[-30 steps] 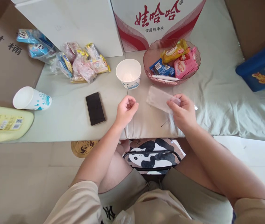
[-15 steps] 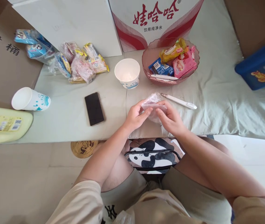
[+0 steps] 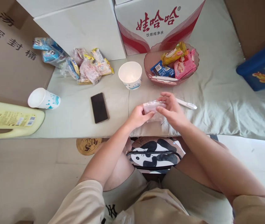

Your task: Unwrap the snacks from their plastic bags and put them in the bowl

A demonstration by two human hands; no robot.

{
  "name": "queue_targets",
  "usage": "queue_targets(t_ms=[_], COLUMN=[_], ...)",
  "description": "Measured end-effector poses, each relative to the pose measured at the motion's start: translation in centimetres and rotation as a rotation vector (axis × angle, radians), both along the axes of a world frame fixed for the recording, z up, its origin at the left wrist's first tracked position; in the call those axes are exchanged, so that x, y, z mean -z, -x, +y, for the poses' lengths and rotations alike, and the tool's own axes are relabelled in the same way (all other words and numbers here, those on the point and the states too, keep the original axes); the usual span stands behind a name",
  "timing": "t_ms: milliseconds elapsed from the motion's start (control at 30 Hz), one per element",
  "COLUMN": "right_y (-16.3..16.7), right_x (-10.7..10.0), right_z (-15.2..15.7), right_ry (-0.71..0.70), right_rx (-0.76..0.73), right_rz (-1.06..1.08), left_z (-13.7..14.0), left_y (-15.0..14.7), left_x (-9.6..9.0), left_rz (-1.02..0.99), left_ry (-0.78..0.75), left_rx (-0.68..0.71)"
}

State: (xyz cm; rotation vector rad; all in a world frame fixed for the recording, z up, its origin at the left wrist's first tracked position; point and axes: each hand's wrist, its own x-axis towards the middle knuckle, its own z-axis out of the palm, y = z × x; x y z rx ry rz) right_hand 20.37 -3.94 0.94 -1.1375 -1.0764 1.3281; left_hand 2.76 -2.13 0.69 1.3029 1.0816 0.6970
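One film (image 3: 149, 106) is sitting between the hands, over the cloth (image 3: 76, 109). I'm seeing the left hand (image 3: 137, 117) pinching one end, thumb against fingers, probably keeping it steady; the right hand (image 3: 174, 112) is spreading its fingers loosely, and I can't tell whether its thumb is gripping. The film is showing a pale strip above crinkled clear plastic. Beyond, a pen (image 3: 186, 103) is lying by the right hand, seemingly within easy reach.
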Motion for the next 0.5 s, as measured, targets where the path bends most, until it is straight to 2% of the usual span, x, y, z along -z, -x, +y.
queue_targets(t_ms=[100,167,233,333,400,500], right_y=[0.0,-0.1,-0.5,-1.1,-1.5,-1.7], right_x=[0.0,0.0,-0.1,-0.5,-0.7,-0.9], right_z=[0.1,0.1,0.3,0.5,0.6,0.8], right_ry=[0.069,0.087,0.090,0.113,0.142,0.169], right_rx=[-0.140,-0.105,-0.021,0.001,-0.028,-0.073], right_rz=[-0.037,-0.032,0.021,0.083,0.084,0.062], left_z=[-0.3,-0.4,-0.3,1.0,2.8,6.7], left_y=[0.0,-0.1,0.1,1.4,2.7,4.5], left_x=[-0.1,-0.3,-0.5,-1.3,-2.5,-5.3], left_rz=[-0.009,-0.052,-0.037,0.031,0.130,0.454], left_ry=[-0.013,-0.031,-0.088,-0.266,-0.417,-0.670], left_rx=[-0.006,-0.026,-0.108,-0.337,-0.484,-0.592])
